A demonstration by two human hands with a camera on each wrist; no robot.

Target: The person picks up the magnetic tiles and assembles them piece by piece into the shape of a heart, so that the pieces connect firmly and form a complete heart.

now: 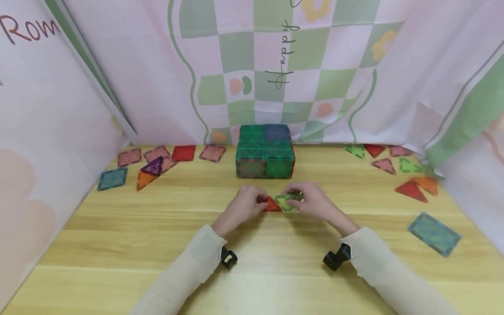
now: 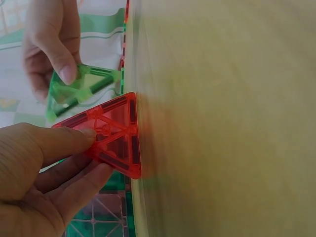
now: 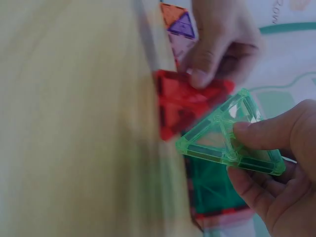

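My left hand pinches a translucent red triangular magnetic tile between thumb and fingers. Opposite it, my right hand pinches a light green triangular magnetic tile by one side. Both tiles are held up over the table's middle, close to each other; in the head view their near corners almost meet, and whether they touch I cannot tell. Just beyond the hands stands a box built of magnetic tiles, mostly green, with a blue tile on top and a reddish one in front.
Pink and red square tiles, a purple triangle, an orange triangle and a blue square lie at the left. Several triangles, including a red one, and a blue rectangle lie at the right. Printed cloth hangs behind.
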